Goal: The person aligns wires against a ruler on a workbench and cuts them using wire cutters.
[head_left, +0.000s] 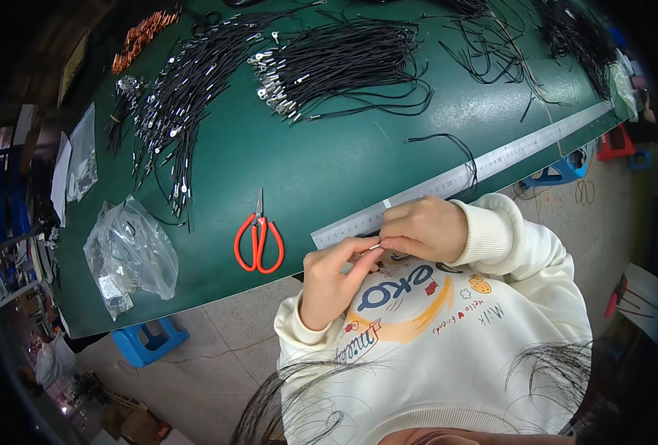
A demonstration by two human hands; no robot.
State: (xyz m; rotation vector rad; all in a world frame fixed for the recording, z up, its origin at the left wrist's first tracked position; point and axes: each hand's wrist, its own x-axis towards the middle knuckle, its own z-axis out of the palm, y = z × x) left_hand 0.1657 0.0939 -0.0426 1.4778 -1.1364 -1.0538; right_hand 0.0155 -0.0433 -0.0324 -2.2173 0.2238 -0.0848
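Note:
My left hand (334,276) and my right hand (425,229) meet at the table's near edge, in front of my white sweatshirt. Both are closed, thumbs and forefingers pinching a small thin silvery piece (376,247); the fingers cover most of it. Beyond my right wrist a black wire (459,141) curves across the steel ruler (485,166). Whether it joins the pinched piece is hidden by my hand and sleeve. Left of my hands, red-handled scissors (258,241) lie with their tip pointing away from me.
Bundles of black wires with metal lug ends (336,67) cover the far side of the green table (284,163). At far left sit copper-coloured pieces (142,42) and a clear plastic bag (132,256). Below the table edge stands a blue stool (149,343).

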